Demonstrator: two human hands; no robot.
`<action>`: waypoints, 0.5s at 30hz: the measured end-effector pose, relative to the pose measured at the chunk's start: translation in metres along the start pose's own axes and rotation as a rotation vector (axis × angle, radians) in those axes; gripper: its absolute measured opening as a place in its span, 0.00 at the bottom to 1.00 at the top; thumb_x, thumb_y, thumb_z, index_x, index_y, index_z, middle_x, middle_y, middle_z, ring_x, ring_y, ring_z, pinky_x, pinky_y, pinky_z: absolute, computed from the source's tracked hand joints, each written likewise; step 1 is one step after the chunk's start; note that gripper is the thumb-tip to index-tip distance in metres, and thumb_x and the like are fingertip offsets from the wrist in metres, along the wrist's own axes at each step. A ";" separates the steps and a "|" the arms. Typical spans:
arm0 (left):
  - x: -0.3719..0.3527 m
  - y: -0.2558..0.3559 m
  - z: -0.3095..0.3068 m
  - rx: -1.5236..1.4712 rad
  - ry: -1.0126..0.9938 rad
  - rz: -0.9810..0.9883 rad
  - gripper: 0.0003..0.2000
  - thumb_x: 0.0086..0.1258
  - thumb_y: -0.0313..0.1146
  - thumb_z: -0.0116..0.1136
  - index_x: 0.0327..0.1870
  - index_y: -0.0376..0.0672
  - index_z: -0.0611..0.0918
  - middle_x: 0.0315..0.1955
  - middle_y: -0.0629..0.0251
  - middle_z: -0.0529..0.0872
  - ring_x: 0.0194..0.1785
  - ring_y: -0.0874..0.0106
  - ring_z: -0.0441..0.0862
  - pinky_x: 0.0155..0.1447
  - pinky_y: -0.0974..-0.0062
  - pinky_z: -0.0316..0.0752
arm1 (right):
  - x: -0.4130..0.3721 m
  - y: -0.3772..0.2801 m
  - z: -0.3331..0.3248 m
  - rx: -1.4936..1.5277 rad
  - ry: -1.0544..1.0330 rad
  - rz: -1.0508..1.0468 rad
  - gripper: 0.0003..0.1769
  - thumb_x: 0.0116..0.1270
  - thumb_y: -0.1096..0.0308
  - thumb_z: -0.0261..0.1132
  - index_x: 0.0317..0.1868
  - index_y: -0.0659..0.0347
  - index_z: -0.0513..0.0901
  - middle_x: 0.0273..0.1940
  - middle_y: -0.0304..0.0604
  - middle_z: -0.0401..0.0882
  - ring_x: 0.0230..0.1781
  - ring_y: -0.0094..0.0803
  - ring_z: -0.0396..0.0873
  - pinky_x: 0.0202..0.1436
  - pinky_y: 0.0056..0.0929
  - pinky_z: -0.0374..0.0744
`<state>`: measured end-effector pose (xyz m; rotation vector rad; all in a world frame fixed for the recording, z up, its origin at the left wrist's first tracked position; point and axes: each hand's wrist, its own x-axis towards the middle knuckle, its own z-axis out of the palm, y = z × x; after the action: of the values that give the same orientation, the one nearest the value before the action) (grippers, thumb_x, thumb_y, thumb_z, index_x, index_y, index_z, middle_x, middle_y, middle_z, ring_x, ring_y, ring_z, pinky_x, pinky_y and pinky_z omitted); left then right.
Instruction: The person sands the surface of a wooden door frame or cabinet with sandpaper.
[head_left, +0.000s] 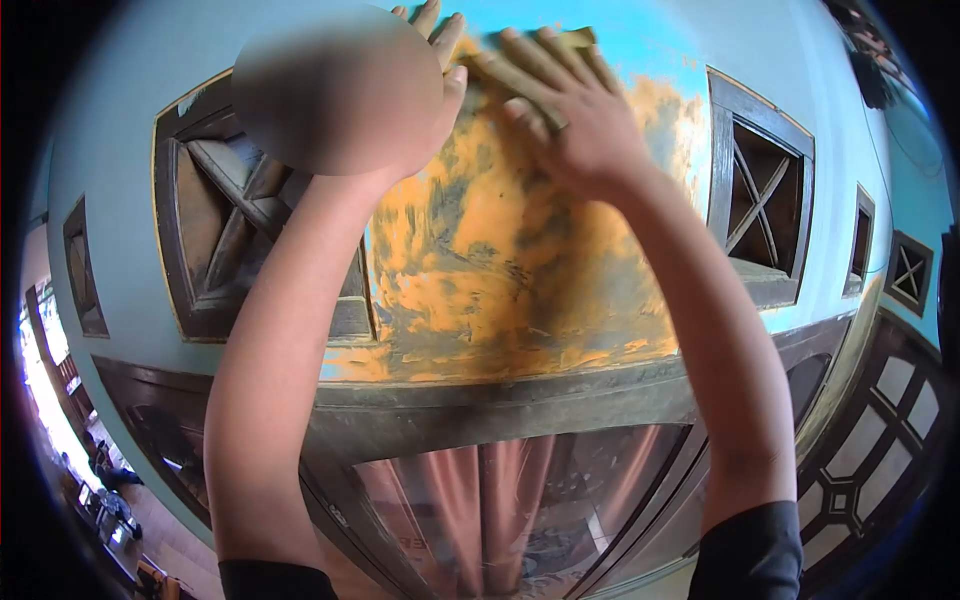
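Both arms reach up to the wall. My left hand (437, 122) rests on the wall at the upper left of an orange-and-grey patch (460, 240). Its visible fingers are stretched out and apart, while a blurred oval covers the rest. Higher on the patch, my right hand (590, 130) presses a folded yellow-brown sheet of sandpaper (581, 38) flat against the surface. The sheet shows past the fingertips and beside the thumb; the fingers hide the rest. Smeared orange, grey and bright blue areas surround that hand.
Wooden vent frames with crossed bars flank the patch, one left (230, 220) and one right (765, 190). Below runs a dark wooden beam (500, 400) above a glass pane with pinkish curtains (460, 510). A panelled door (880, 440) stands at right.
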<state>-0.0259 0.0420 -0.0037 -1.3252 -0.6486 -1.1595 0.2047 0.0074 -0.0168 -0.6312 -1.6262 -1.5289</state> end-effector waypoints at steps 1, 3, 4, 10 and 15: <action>-0.002 0.002 0.001 0.008 -0.007 -0.016 0.28 0.85 0.47 0.39 0.83 0.56 0.63 0.83 0.64 0.60 0.86 0.58 0.52 0.87 0.47 0.43 | 0.000 0.020 0.000 -0.064 0.031 0.048 0.28 0.84 0.47 0.48 0.81 0.32 0.66 0.83 0.37 0.60 0.84 0.47 0.55 0.87 0.54 0.50; -0.011 0.009 -0.004 0.026 -0.023 -0.055 0.28 0.85 0.46 0.38 0.83 0.55 0.63 0.83 0.64 0.60 0.86 0.59 0.52 0.87 0.47 0.43 | 0.001 0.046 0.002 -0.124 0.090 0.197 0.29 0.84 0.48 0.48 0.81 0.34 0.66 0.83 0.38 0.61 0.84 0.48 0.56 0.86 0.56 0.51; -0.016 0.012 -0.006 0.006 -0.029 -0.062 0.28 0.85 0.46 0.39 0.83 0.55 0.63 0.83 0.65 0.59 0.86 0.59 0.51 0.87 0.46 0.43 | 0.005 0.046 0.005 -0.141 0.105 0.250 0.29 0.83 0.48 0.48 0.81 0.34 0.66 0.83 0.37 0.61 0.84 0.47 0.56 0.86 0.56 0.51; -0.019 0.014 -0.012 -0.063 -0.058 -0.084 0.28 0.84 0.43 0.39 0.84 0.55 0.62 0.84 0.66 0.58 0.87 0.60 0.50 0.87 0.46 0.42 | -0.013 -0.013 -0.003 -0.094 -0.042 0.060 0.30 0.83 0.47 0.48 0.83 0.32 0.62 0.84 0.35 0.58 0.86 0.43 0.51 0.87 0.56 0.49; -0.020 0.014 -0.011 -0.070 -0.058 -0.080 0.28 0.84 0.42 0.41 0.84 0.55 0.62 0.84 0.66 0.58 0.87 0.60 0.50 0.87 0.46 0.42 | -0.013 0.085 -0.001 -0.112 0.127 0.384 0.30 0.83 0.46 0.49 0.82 0.35 0.65 0.84 0.37 0.58 0.86 0.45 0.52 0.87 0.53 0.46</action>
<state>-0.0227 0.0345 -0.0295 -1.4072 -0.7139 -1.2223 0.2802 0.0213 0.0210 -0.8360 -1.2456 -1.3503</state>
